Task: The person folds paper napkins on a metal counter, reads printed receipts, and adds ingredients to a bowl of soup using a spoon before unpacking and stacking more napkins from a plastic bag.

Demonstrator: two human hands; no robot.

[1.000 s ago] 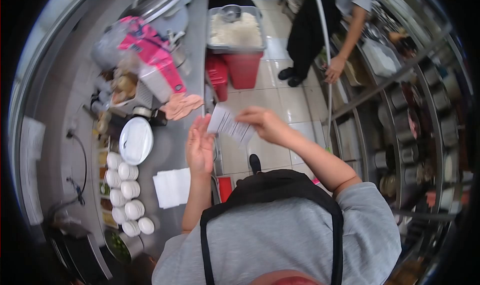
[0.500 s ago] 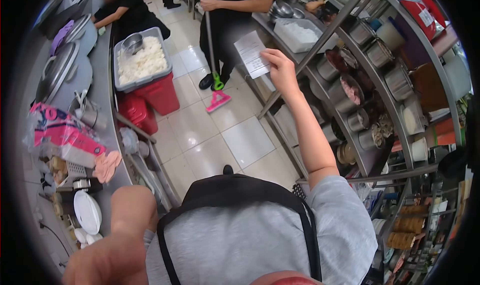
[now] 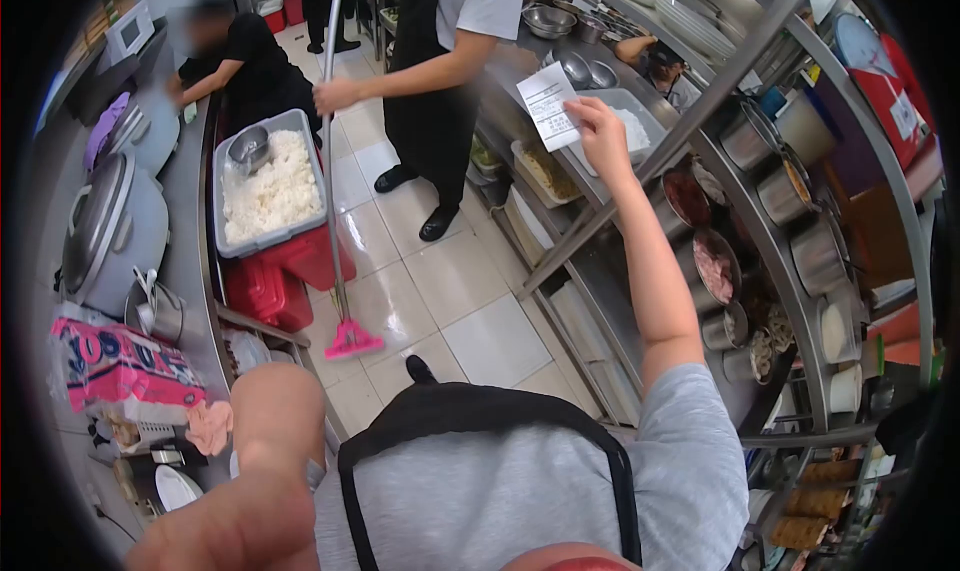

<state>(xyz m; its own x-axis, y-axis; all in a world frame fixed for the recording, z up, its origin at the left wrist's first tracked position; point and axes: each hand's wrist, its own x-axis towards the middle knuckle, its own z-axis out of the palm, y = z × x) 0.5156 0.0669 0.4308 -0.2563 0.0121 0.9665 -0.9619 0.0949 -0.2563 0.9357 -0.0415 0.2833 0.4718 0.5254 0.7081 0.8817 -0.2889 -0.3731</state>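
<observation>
A white printed paper slip (image 3: 546, 106) is pinched at its right edge between the thumb and fingers of my right hand (image 3: 603, 141). My right arm is stretched forward, and the slip is held up in front of the metal shelving and counter. Behind it, partly covered by my hand, is a tub of white contents (image 3: 632, 131). My left hand (image 3: 225, 521) is raised close to the camera at the lower left; its fingers are blurred or cut off, so what it holds, if anything, does not show.
A co-worker's hand (image 3: 338, 96) grips a mop with a pink head (image 3: 353, 339) in the aisle. Another person leans on the left counter, near a tub of rice (image 3: 226, 233) above red bins (image 3: 262, 289). Metal pots (image 3: 750, 136) fill the right-hand shelves.
My right hand has moved slightly right with the slip. The mop head has shifted left and nearer, and the co-worker holding it has stepped nearer. My view has turned a little.
</observation>
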